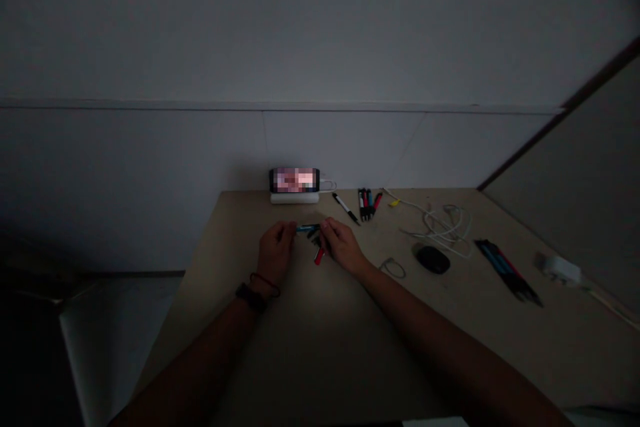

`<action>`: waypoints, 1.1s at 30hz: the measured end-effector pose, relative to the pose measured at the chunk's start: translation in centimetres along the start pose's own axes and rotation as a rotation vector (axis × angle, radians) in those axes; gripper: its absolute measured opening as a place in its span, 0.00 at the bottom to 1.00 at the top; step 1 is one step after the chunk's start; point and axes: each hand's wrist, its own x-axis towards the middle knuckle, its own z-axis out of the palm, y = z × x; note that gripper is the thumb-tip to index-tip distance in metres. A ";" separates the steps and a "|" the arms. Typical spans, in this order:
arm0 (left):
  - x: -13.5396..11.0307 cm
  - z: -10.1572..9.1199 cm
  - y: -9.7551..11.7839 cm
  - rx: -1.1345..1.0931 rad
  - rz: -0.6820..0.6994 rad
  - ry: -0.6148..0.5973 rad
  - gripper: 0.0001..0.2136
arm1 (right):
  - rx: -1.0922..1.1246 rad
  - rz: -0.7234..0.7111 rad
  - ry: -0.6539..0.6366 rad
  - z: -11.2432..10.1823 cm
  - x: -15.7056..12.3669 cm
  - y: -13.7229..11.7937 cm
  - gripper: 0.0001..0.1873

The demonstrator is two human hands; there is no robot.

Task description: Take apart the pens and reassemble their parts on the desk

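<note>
The left hand (pixel 275 253) and right hand (pixel 343 247) grip a small bunch of blue and red pens (pixel 313 240) between them, held close above the middle of the tabletop (pixel 305 340).

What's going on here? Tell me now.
A person is handling a cluster of colored pens above a beige table, with the fingers of the left hand and right hand on it from either side. Nearby lie a black-and-white pen, a black computer mouse and a tangled white cable.
</note>
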 end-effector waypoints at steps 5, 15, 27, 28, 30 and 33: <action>0.2 0.2 0.1 -0.124 -0.025 -0.054 0.14 | 0.013 0.009 0.041 -0.1 0.2 -0.2 0.35; 0.4 0.3 -0.2 -0.223 -0.041 -0.026 0.15 | 0.268 0.063 0.054 0.3 0.4 0.7 0.24; 0.8 0.3 -0.8 -0.181 -0.039 -0.077 0.15 | 0.080 0.087 0.068 0.1 0.3 0.4 0.27; 0.8 0.3 -0.8 -0.185 -0.039 -0.080 0.15 | 0.083 0.084 0.062 0.1 0.3 0.5 0.27; 0.8 0.3 -0.8 -0.194 -0.039 -0.085 0.15 | 0.125 0.071 0.069 0.1 0.3 0.6 0.25; 0.9 0.3 -0.8 -0.213 -0.048 -0.077 0.15 | 0.214 0.054 0.140 0.1 0.3 0.7 0.23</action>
